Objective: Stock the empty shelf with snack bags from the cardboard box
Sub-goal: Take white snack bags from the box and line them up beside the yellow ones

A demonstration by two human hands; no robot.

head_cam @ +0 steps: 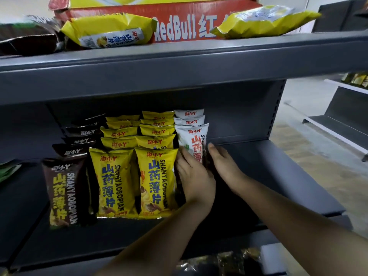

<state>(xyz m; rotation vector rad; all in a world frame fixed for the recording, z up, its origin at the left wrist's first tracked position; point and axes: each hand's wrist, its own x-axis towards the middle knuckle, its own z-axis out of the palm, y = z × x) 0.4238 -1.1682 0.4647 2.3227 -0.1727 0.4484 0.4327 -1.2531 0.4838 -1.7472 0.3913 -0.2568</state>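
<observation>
1. The front white bag (191, 143) stands upright on the middle shelf (278, 176). It heads a short white row (189, 114) set well back from the shelf's front edge.
2. The left grip (194, 176) lies against the bag's left side and the right grip (223, 162) against its right edge. The fingers of both look straight, pressing the bag rather than clenched round it. The thumbs are hidden.
3. Flanking the bag this way probably serves to square it with the bags behind. It would also keep the soft, puffy pack from slumping sideways.
4. Something dark shows low between the two grips. What it is cannot be told.
5. Just left of the white bags run two yellow rows (155, 176), and a brown row (63, 188) stands toward the shelf's left edge. All face forward, presumably so the labels can be read.
6. The cardboard box (179, 24) sits on the top shelf (179, 62). Loose yellow bags (111, 30) lie flat before it, and dark packs (29, 38) lie toward that shelf's left end.
7. Stock from up there must come down under the top shelf's front lip, which overhangs the rows.
8. The nearest yellow bag stands just beside the left grip, so a careless pull-back could tip it.
9. The grey board toward the right edge looks to have room for more rows.
10. More dark bags (219, 261) show on the shelf below.
</observation>
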